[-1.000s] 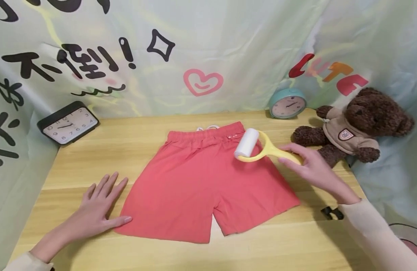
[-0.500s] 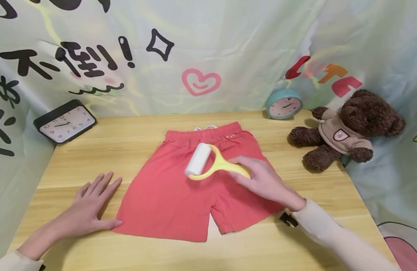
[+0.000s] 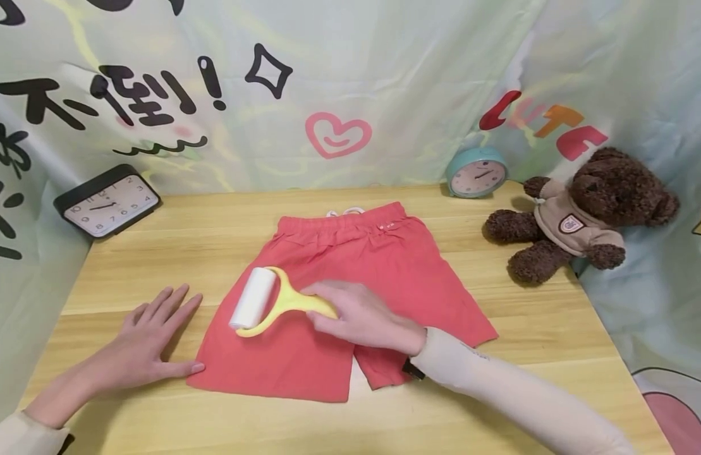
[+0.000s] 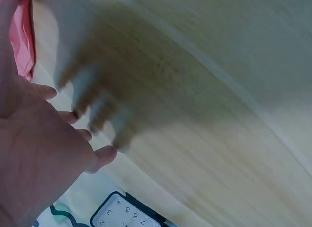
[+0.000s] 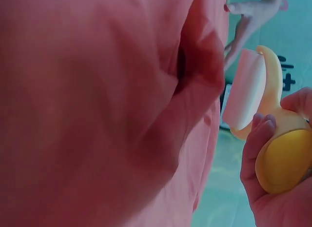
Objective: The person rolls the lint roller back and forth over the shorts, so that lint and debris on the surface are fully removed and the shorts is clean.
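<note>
Red drawstring shorts lie flat on the wooden table, waistband toward the back. My right hand grips the yellow handle of a lint roller, whose white roll overlaps the left leg of the shorts. In the right wrist view the fingers curl round the handle of the lint roller, beside the rumpled red cloth. My left hand rests with spread fingers on the table, its thumb tip at the shorts' lower left corner. The left wrist view shows that hand holding nothing.
A black-framed clock stands at the back left, a teal round clock at the back right. A brown teddy bear sits at the table's right edge. Printed cloth hangs behind the wooden table.
My right hand has carried the lint roller left and toward me, from the upper right of the shorts across to the left leg. The left hand stays in place.
</note>
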### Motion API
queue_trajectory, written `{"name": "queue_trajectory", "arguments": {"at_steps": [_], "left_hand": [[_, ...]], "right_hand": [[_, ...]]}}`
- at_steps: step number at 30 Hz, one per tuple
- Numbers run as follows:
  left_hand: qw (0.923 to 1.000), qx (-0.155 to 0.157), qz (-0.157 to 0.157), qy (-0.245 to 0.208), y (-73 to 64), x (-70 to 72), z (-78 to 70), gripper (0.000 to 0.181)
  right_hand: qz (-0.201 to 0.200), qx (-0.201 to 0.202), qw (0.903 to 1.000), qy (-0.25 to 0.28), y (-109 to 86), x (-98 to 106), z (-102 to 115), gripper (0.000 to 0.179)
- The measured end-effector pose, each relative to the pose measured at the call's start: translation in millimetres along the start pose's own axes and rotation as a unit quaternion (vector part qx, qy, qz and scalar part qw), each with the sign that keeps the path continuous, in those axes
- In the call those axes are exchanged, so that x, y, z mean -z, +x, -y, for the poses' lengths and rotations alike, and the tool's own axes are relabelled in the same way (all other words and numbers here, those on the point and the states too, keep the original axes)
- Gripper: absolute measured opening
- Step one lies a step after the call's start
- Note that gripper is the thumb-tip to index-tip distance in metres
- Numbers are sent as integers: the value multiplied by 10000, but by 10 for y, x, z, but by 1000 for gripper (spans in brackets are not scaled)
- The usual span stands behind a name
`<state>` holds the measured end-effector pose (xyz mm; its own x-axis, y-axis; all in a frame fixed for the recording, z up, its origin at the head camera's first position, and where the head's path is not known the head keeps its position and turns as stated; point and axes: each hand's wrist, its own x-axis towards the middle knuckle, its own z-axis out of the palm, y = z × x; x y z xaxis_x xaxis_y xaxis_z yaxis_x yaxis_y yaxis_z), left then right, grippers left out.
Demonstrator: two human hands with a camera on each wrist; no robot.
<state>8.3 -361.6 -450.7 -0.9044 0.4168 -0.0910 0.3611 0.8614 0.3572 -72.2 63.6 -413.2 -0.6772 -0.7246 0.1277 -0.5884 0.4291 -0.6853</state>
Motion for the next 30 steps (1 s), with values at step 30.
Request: {"name": "queue_trajectory", "arguments": {"at_steps": [30], "left_hand": [[9997, -228, -13, -74, 126, -24, 48, 145]], "right_hand": [[813, 774, 9914, -670, 358, -308, 114, 30]]}}
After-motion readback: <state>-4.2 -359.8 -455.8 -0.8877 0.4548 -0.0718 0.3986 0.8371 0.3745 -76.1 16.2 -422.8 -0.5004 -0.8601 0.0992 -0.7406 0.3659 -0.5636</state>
